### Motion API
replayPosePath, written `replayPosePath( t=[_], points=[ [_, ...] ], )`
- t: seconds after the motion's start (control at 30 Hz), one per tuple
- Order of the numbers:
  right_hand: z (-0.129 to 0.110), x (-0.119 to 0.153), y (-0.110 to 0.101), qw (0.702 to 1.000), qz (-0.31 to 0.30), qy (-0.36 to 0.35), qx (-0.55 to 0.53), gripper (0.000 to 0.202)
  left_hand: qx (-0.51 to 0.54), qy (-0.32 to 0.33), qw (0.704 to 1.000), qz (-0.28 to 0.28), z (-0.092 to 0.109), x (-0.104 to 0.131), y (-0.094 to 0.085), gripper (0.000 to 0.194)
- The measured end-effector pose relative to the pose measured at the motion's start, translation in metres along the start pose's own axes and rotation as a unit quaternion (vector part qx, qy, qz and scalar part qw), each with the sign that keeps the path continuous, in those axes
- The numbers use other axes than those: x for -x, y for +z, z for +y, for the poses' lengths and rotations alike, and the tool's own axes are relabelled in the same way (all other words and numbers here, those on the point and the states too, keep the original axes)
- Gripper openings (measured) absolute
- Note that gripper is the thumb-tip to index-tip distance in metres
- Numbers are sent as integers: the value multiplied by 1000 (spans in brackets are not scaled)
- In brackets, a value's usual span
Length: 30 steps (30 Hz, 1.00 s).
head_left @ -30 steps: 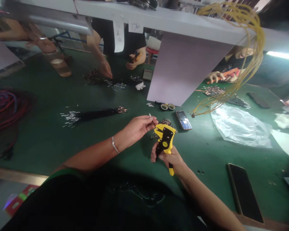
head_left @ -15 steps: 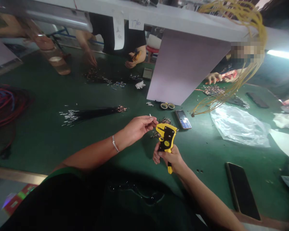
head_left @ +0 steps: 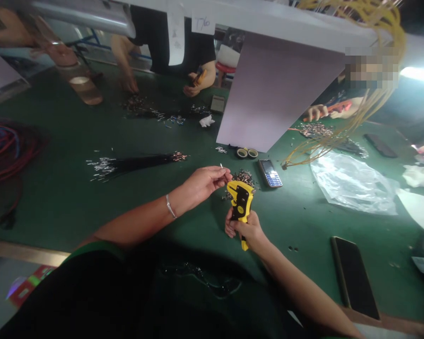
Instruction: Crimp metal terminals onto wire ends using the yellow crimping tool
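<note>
My right hand [head_left: 246,228] is wrapped round the handles of a yellow and black wire stripper [head_left: 240,202], whose jaws point up and to the left. Close to those jaws, my left hand [head_left: 210,182] pinches a short wire [head_left: 221,165] with a pale tip sticking up between the fingers. The rest of that wire is hidden by the fingers. Behind the stripper lies a pile of short dark wires [head_left: 243,178] with shiny ends. A bundle of black wires [head_left: 137,164] rests to the left, silvery at one end and coppery at the other.
A keypad phone [head_left: 270,173], two tape rolls [head_left: 247,153] and a clear plastic bag [head_left: 353,183] lie beyond my right hand. A smartphone [head_left: 355,278] is at the front right. Red and blue cable coils [head_left: 7,150] lie left. Across the table, co-workers' hands [head_left: 194,84] hold tools.
The wire stripper in my right hand has shifted slightly left and tilted, its jaws now a little clear of the left fingers. My left hand still pinches the wire, moved slightly.
</note>
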State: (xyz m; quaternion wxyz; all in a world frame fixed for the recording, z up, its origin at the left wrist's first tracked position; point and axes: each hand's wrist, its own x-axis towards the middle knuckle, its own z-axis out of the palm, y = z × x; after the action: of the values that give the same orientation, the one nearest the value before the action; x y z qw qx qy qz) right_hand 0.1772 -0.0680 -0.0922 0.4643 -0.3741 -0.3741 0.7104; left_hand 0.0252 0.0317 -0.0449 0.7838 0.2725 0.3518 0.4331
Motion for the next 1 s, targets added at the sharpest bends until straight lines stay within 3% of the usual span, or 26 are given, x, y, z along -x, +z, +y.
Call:
replayPosePath(
  t=[0.23, 0.53, 0.77, 1.0],
  points=[
    [8, -4, -3, 1000, 21, -6, 10, 13, -13, 15, 1000, -23, -4, -6, -7, 7],
    [3, -5, -1, 1000, 18, 11, -4, 13, -20, -1, 1000, 6, -7, -15, -10, 7],
    [4, -7, -3, 1000, 16, 13, -13, 14, -42, 12, 998, -40, -12, -21, -16, 9],
    [8, -10, -7, 1000, 12, 17, -14, 15, -57, 14, 998, -11, -9, -18, -12, 8]
  ],
)
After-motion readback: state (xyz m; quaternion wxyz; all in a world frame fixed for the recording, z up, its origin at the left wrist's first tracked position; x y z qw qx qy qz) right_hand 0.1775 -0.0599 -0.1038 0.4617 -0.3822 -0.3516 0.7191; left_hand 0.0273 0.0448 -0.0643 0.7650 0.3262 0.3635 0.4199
